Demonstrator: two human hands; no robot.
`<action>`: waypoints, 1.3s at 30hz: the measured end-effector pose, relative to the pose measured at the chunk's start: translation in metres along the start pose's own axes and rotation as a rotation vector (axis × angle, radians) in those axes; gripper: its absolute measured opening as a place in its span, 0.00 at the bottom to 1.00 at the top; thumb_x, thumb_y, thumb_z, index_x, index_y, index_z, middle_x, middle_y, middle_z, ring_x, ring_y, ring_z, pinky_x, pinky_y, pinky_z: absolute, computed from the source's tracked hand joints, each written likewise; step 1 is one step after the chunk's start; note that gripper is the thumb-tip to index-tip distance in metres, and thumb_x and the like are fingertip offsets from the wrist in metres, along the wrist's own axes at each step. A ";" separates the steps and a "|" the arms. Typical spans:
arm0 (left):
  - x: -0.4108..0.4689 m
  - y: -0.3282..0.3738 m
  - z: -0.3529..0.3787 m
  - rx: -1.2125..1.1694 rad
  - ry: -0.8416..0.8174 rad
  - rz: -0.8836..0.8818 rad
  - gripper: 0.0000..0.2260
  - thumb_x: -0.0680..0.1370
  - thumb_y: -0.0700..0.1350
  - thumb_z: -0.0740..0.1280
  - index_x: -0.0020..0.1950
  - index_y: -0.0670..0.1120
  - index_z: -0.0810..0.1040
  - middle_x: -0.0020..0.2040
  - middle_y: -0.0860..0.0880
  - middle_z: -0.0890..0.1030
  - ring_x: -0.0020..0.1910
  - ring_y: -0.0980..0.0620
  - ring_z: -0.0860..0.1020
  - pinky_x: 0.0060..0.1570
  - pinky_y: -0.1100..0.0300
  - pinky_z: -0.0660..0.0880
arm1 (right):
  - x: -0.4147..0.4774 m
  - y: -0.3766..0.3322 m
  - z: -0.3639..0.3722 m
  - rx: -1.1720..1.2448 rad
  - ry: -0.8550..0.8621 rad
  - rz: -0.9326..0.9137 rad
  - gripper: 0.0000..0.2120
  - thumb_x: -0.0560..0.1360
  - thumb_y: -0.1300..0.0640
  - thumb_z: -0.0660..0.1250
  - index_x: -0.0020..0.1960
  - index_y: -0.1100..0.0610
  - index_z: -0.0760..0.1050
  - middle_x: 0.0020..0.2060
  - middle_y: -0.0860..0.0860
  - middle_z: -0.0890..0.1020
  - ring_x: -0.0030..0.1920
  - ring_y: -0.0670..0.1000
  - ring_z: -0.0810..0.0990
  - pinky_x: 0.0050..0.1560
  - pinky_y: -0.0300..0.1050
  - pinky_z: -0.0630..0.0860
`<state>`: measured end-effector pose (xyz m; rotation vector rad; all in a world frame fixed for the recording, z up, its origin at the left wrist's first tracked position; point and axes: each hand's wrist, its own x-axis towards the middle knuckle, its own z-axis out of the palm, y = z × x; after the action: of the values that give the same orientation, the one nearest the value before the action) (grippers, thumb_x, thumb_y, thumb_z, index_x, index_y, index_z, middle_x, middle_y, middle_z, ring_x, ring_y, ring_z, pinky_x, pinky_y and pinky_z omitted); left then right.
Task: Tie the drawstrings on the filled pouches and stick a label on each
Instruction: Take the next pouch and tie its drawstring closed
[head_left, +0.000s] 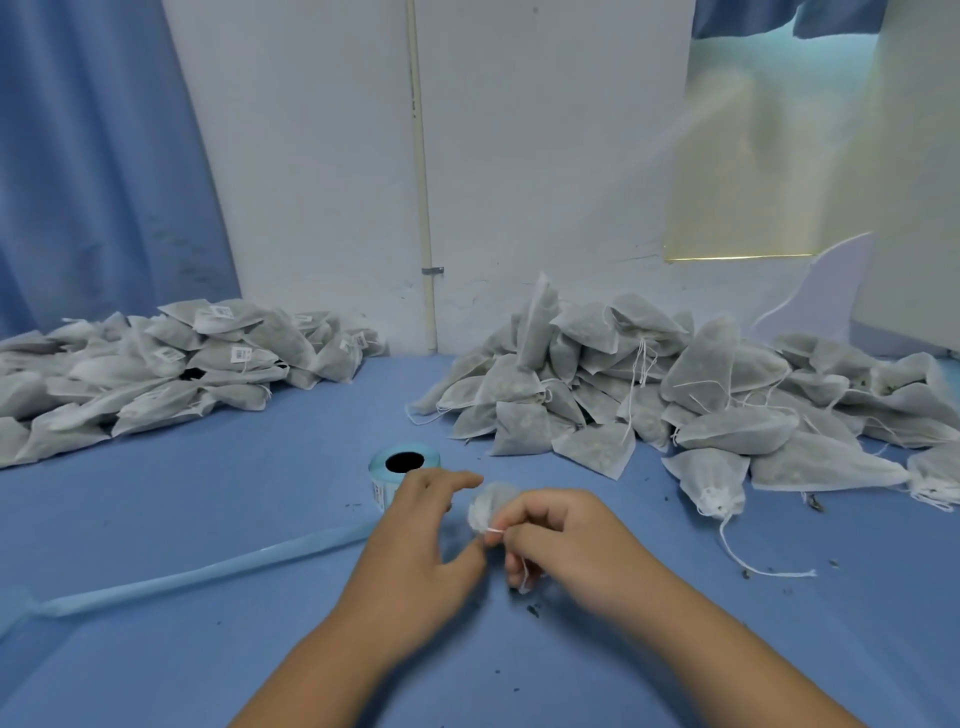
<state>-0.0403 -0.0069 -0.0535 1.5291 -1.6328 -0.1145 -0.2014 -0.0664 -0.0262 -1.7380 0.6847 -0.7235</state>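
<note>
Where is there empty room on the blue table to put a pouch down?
Bare table lies between the pile of labelled white pouches and the pile of unlabelled pouches, behind the light-blue label roll. More lies front-left, below the blue paper strip. Crowded around the left hand and right hand.

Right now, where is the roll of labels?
In the head view the roll of labels stands on the blue table near the centre, just beyond the left hand, between the labelled pile and the unlabelled pile.

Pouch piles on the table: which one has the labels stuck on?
The left pile, by the blue curtain: several in it show small white printed labels. The right pile shows dangling drawstrings and no visible labels.
</note>
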 end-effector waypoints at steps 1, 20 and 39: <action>0.000 0.002 0.000 0.004 -0.007 0.036 0.19 0.73 0.46 0.69 0.59 0.65 0.70 0.59 0.66 0.69 0.60 0.68 0.70 0.54 0.77 0.64 | -0.001 -0.002 0.000 0.020 -0.015 -0.011 0.13 0.74 0.68 0.63 0.36 0.55 0.80 0.26 0.51 0.77 0.29 0.48 0.76 0.35 0.41 0.73; -0.005 0.057 -0.015 -1.011 -0.262 -0.352 0.14 0.67 0.53 0.69 0.35 0.42 0.78 0.24 0.49 0.67 0.23 0.51 0.68 0.32 0.57 0.73 | -0.007 -0.014 -0.013 0.077 0.039 -0.181 0.07 0.74 0.61 0.67 0.42 0.54 0.83 0.31 0.54 0.77 0.31 0.51 0.74 0.37 0.44 0.72; -0.006 0.057 -0.030 -0.212 -0.086 -0.240 0.10 0.75 0.49 0.67 0.37 0.61 0.84 0.33 0.64 0.81 0.36 0.67 0.77 0.35 0.77 0.67 | -0.017 -0.022 -0.009 -0.039 0.115 -0.242 0.14 0.74 0.68 0.67 0.34 0.53 0.80 0.27 0.47 0.77 0.30 0.48 0.72 0.32 0.39 0.69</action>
<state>-0.0659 0.0261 -0.0039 1.5661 -1.4454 -0.4752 -0.2175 -0.0535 -0.0054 -1.8455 0.5734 -0.9883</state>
